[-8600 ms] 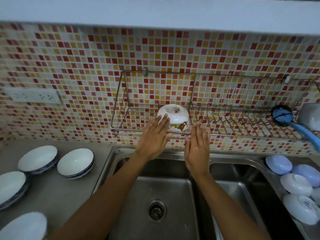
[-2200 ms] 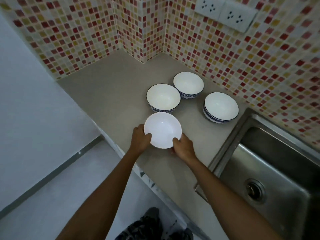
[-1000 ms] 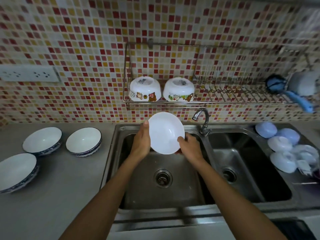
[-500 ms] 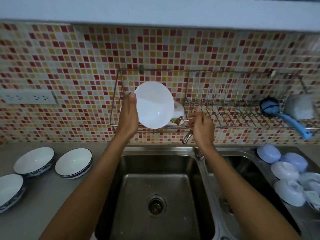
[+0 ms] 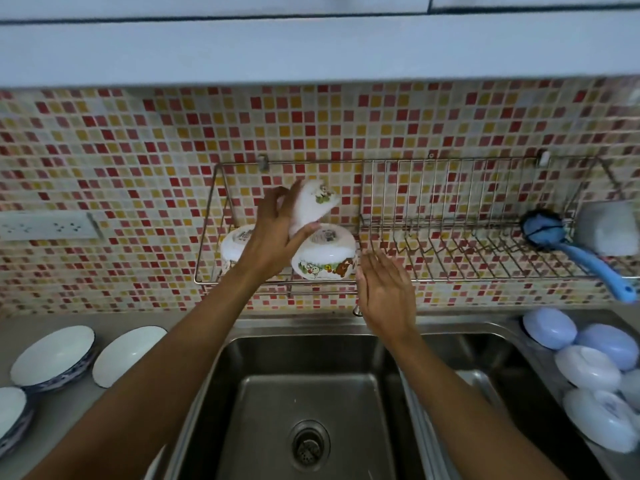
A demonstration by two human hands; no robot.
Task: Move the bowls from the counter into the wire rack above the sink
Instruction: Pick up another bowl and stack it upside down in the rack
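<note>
My left hand (image 5: 275, 233) grips a white cartoon-printed bowl (image 5: 313, 206), tilted on its side, inside the left section of the wire rack (image 5: 381, 223). It hangs just above two upside-down cartoon bowls in the rack: one on the right (image 5: 325, 258) and one on the left (image 5: 233, 245), partly hidden by my forearm. My right hand (image 5: 386, 294) is open with fingers straight, beside the right bowl at the rack's front rail, holding nothing. Three blue-rimmed white bowls sit on the counter at the left: (image 5: 53, 355), (image 5: 128, 355), (image 5: 10, 417).
A double steel sink (image 5: 304, 410) lies below the rack. A blue dish brush (image 5: 575, 251) and a grey cup (image 5: 606, 228) hang at the rack's right end. Several pale blue and white lids or dishes (image 5: 588, 368) lie right of the sink. A wall socket (image 5: 48, 225) is at left.
My left hand carried the bowl up into the rack and turned it from facing me to tilted on its side. My right hand dropped slightly and opened flat near the rack's front.
</note>
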